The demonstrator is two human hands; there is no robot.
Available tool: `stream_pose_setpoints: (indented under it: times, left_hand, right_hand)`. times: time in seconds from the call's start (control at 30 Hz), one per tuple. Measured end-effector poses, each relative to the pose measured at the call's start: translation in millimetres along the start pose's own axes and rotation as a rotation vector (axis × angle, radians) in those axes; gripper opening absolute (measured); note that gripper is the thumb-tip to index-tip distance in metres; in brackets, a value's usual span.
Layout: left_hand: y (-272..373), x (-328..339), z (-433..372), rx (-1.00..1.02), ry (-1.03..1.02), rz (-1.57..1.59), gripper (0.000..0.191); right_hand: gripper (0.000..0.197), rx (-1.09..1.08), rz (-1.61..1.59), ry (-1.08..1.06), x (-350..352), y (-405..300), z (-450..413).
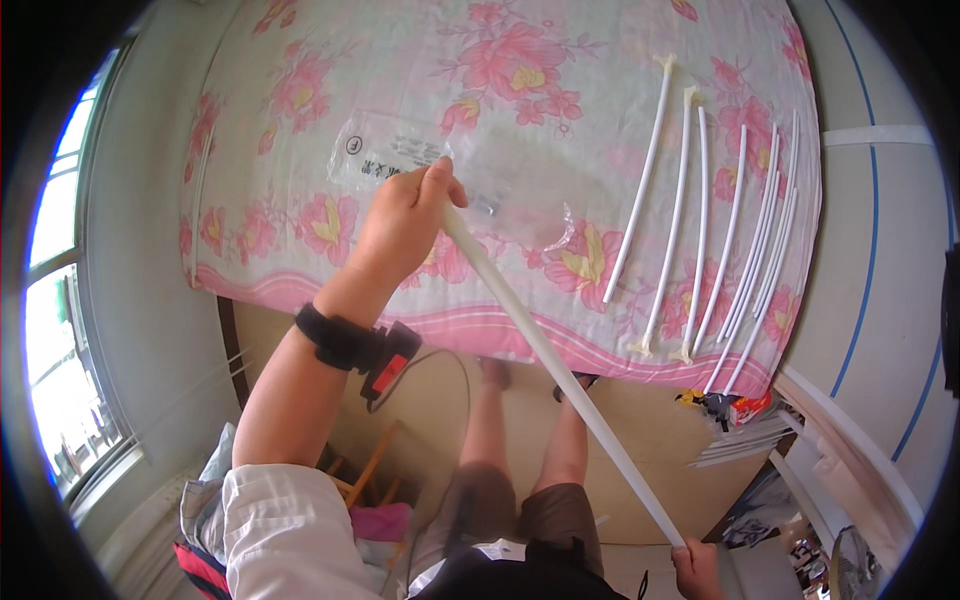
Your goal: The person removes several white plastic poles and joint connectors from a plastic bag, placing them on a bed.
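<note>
A long white tube slants from the middle of the view down to the lower right. Its upper end, with a cream fitting partly hidden by fingers, is in the grip of my left hand, above the bed. My right hand grasps the lower end near the picture's bottom edge. Beyond my left hand lies a clear printed plastic bag on the floral sheet. White tubes lie side by side on the right of the bed; one tube has a cream connector at its far end, another has connectors at both ends.
The pink floral sheet covers the bed. Thin white rods lie at its left edge. A wooden chair or stool with a pink cloth stands below left. Bagged items sit on the floor at right. A dark cable hangs from my left wrist.
</note>
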State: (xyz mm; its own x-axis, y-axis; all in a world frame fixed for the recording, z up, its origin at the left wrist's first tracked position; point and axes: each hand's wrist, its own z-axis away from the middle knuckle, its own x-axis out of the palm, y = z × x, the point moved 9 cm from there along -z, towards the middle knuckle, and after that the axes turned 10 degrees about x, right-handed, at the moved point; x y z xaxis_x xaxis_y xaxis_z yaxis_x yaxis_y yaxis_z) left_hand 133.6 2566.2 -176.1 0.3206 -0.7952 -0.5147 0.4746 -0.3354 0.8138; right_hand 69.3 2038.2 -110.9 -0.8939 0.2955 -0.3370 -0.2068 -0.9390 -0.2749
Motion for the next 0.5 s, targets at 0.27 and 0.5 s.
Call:
stream_pose_setpoints:
  times: [0.27,0.5]
  left_hand:
    - [2,-9,-8,0.046,0.076,-0.056,0.044]
    - [-3,-28,2,0.026,0.0,-0.125,0.046]
  right_hand:
    - [0.023,0.042,0.023,0.05,-17,-27,8]
    - [0.027,0.052,-0.15,-0.482,23,-33,2]
